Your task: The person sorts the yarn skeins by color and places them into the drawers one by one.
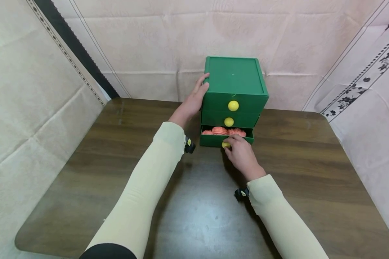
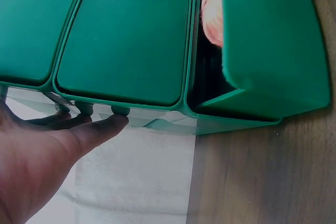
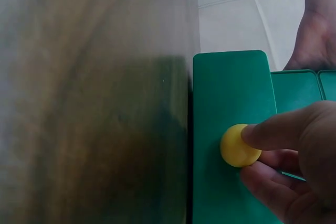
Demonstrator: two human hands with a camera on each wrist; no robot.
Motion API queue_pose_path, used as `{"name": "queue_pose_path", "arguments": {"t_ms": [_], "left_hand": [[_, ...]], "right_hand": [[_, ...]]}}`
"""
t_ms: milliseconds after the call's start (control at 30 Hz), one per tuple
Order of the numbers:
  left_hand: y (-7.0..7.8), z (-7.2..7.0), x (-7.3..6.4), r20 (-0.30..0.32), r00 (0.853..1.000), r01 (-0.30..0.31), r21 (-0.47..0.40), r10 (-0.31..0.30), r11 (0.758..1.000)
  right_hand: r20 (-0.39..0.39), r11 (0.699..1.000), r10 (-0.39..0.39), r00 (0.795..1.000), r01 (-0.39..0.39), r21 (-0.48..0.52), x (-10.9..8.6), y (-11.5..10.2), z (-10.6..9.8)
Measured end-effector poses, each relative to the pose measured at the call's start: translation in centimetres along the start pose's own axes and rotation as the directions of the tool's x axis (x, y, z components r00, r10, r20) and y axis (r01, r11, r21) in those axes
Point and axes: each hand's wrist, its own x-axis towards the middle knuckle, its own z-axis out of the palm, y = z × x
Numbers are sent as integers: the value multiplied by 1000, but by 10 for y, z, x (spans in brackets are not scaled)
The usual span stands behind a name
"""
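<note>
A green drawer box (image 1: 233, 75) with three drawers and round yellow knobs stands at the back of the table. Its bottom drawer (image 1: 210, 141) is pulled partly out, and pink balls of yarn-like stuff (image 1: 219, 130) show inside. My right hand (image 1: 241, 154) pinches the bottom drawer's yellow knob (image 3: 239, 146) between thumb and fingers. Against the left side of the box rests my left hand (image 1: 194, 100), its fingers extended along the wall, as the left wrist view shows. The upper two drawers are closed.
The brown wooden table (image 1: 100, 194) spreads in front and to both sides of the box. A pale cloth (image 1: 142, 46) hangs right behind it, with more cloth at left and right.
</note>
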Motion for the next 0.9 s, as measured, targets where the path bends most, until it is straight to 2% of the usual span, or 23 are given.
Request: {"name": "queue_pose_path", "arguments": {"t_ms": [267,467,700,900], "left_hand": [[3,-1,1,-4,1000,-11,-5,11,1000],[1,0,-1,-5,1000,10,16,-10,1000],[-2,1,0,0,1000,-9,2,9,1000],[-1,-1,2,0,1000,-11,0,11,1000]], "right_hand": [[6,1000,23,1000,-23,6,15,7,2],[19,999,45,999,-46,17,19,11,6],[-20,999,33,999,-33,5,24,15,9],[-19,1000,29,999,-29,9,29,17,10]]}}
